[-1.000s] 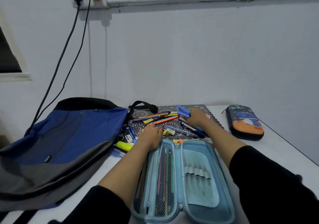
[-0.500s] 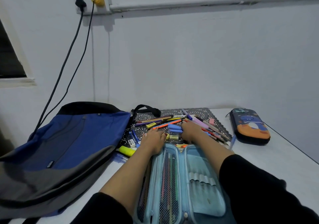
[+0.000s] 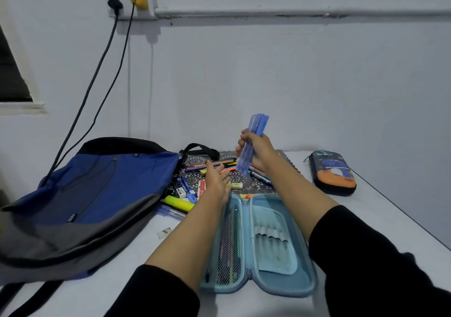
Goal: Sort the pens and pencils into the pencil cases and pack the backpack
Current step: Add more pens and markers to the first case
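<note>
My right grip (image 3: 259, 151) is clamped round a bunch of blue pens (image 3: 256, 126), nearly upright over the pile (image 3: 196, 168). The open pencil case (image 3: 302, 285) lies just below, toward me, lengthwise. My left grip (image 3: 217, 182) is open, nearer it.

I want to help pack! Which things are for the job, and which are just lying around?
For the job: blue pens, right hand holding them, left hand, open case, dark case, backpack, loose pens.
Lying about: plugs, paper scrap, window.

The right hand (image 3: 257, 149) has lifted a bundle of blue pens (image 3: 251, 143) upright off the mat, the left hand (image 3: 216, 182) rising beside
</note>
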